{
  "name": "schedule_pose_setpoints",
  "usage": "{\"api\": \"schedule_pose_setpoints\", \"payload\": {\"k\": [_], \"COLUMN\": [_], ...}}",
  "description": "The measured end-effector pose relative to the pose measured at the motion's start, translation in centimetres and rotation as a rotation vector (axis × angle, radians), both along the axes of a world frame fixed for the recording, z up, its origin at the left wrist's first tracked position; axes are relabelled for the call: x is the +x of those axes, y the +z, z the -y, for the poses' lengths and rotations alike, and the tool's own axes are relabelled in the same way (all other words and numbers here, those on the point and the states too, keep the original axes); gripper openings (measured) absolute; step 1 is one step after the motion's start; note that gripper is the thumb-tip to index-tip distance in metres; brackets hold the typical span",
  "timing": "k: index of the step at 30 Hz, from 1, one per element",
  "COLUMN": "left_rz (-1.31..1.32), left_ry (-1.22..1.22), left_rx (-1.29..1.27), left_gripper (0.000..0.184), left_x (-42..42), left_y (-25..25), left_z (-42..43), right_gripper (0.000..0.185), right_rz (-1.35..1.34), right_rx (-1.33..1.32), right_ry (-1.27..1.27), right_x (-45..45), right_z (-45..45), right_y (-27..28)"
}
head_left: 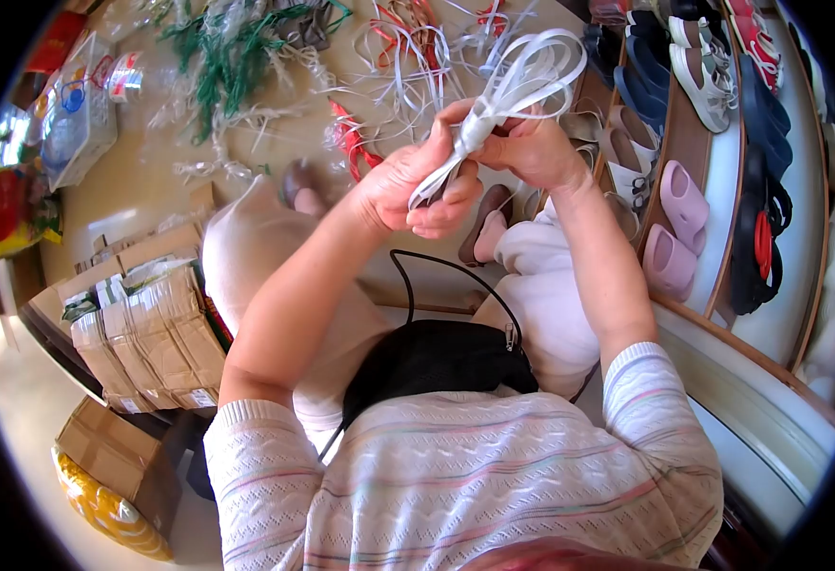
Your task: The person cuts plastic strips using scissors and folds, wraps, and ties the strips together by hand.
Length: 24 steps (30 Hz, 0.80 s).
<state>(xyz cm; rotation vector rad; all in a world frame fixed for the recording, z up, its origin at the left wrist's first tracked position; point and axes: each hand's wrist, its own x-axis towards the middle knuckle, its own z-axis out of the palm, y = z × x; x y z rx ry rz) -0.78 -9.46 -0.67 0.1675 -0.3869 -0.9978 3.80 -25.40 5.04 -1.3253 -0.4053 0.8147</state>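
Observation:
A looped bundle of flat white ribbon (539,78) is held up in front of me, gathered tightly at its middle. My left hand (422,186) is closed around the lower end, with the thumb along the gathered part. On the other side, my right hand (541,152) pinches near the binding, its fingertips partly hidden behind the loops. Both hands touch the bundle just above my knees. Loose white and red ribbons (417,48) lie on the floor beyond it, and a red knotted strip (349,133) lies left of the bundle.
Shelves of shoes stand on the right, with pink slippers (675,224) close to my right forearm. Green netting (218,57) lies on the floor ahead. Cardboard boxes (151,333) stand at my left, and a clear plastic bin (75,119) is farther off. A black bag (427,362) rests on my lap.

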Motion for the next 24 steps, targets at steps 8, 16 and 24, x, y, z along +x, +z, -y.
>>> {"api": "schedule_pose_setpoints", "payload": {"k": [8, 16, 24], "left_rz": [-0.165, -0.299, -0.478], "left_ry": [0.074, 0.052, 0.358], "left_rx": [-0.066, 0.052, 0.58], "left_gripper": [0.071, 0.078, 0.057], "left_x": [-0.3, 0.4, 1.2], "left_y": [0.1, 0.1, -0.1], "left_z": [0.5, 0.5, -0.6], "right_gripper": [0.019, 0.015, 0.012], "right_rz": [0.018, -0.013, -0.032], "right_rx": [0.016, 0.042, -0.023], "right_ry": [-0.009, -0.009, -0.01], "right_x": [0.4, 1.2, 2.1], "right_z": [0.0, -0.4, -0.7], "right_y": [-0.3, -0.9, -1.9]}}
